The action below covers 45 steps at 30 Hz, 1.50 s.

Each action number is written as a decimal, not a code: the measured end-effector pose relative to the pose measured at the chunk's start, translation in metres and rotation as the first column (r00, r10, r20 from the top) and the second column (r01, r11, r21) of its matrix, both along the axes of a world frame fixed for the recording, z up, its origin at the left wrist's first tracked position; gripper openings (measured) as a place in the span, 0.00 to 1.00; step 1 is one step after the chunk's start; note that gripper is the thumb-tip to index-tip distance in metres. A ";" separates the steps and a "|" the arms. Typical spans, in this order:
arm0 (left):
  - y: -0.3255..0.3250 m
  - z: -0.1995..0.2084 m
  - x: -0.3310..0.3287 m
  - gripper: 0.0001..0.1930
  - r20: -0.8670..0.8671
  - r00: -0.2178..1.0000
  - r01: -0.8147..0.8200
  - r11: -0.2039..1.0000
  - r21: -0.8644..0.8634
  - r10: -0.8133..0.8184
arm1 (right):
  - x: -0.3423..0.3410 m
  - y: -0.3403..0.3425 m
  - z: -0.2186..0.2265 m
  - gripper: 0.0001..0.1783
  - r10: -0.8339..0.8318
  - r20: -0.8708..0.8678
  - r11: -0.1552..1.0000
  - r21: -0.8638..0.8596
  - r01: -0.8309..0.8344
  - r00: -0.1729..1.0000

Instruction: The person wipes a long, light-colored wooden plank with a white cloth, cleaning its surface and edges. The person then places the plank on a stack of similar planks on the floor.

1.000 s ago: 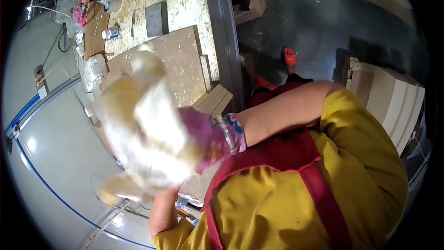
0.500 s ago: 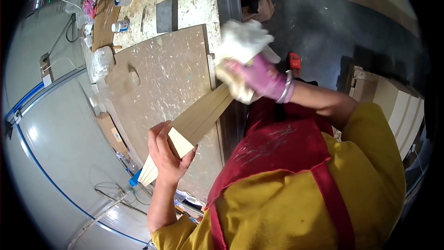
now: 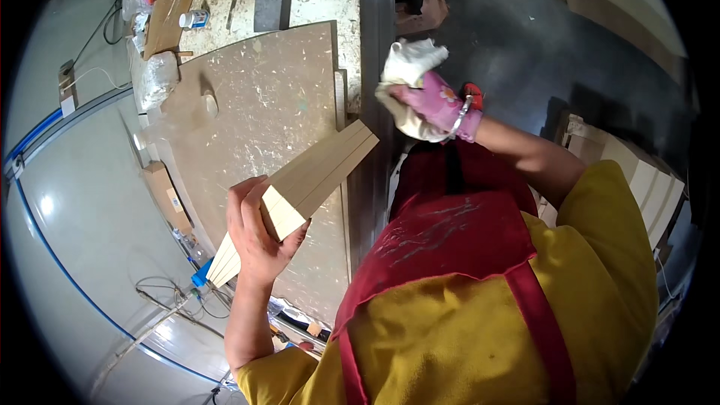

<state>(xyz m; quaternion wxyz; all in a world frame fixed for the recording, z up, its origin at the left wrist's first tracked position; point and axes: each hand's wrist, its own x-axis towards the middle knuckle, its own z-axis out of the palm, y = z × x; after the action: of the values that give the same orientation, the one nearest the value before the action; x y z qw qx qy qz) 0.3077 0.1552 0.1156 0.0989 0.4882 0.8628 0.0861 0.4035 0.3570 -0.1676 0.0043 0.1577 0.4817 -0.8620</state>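
Note:
My bare left hand [image 3: 259, 238] grips the near end of a long pale wooden block [image 3: 322, 169] with seams along its length, thumb on one side and fingers on the other. The block lies slanted over a brown paint-flecked board [image 3: 259, 94], its far end by the board's right edge. My right hand [image 3: 435, 103], in a pink flowered glove, is closed on a crumpled whitish cloth [image 3: 414, 64]. The cloth hangs just past the block's far end, apart from it. More pale wood strips [image 3: 224, 262] show behind my left wrist.
On the worktable [image 3: 319, 0] beyond the board sit a grey rectangular block [image 3: 271, 4], a small white bottle [image 3: 193, 19] and a strip of cardboard [image 3: 169, 11]. A brown paper bag [image 3: 421, 0] stands on the floor. Stacked pale panels [image 3: 622, 172] are at the right.
My right hand has drawn the cloth off the block's far end, away to the right. My left hand and the block have shifted slightly left in view.

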 end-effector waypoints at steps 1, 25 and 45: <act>0.000 0.000 0.000 0.32 -0.005 1.000 0.002 1.000 -0.009 -0.002 | -0.004 -0.002 0.011 0.10 0.099 -0.042 0.933 0.352 -0.078 0.994; -0.002 0.000 -0.001 0.34 -0.033 0.999 0.007 1.000 -0.024 -0.007 | 0.002 -0.043 0.086 0.18 -0.154 -0.626 0.805 0.369 0.464 0.764; -0.006 0.000 0.003 0.26 -0.078 0.997 -0.002 0.999 0.045 0.005 | 0.051 -0.041 0.016 0.16 0.173 -0.304 0.879 0.478 -0.008 0.937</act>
<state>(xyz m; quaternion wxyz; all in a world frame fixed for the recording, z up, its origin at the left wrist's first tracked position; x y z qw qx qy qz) 0.3105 0.1488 0.1153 0.0541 0.4918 0.8647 0.0864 0.4542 0.3157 -0.1520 -0.0757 -0.0188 0.6762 -0.7326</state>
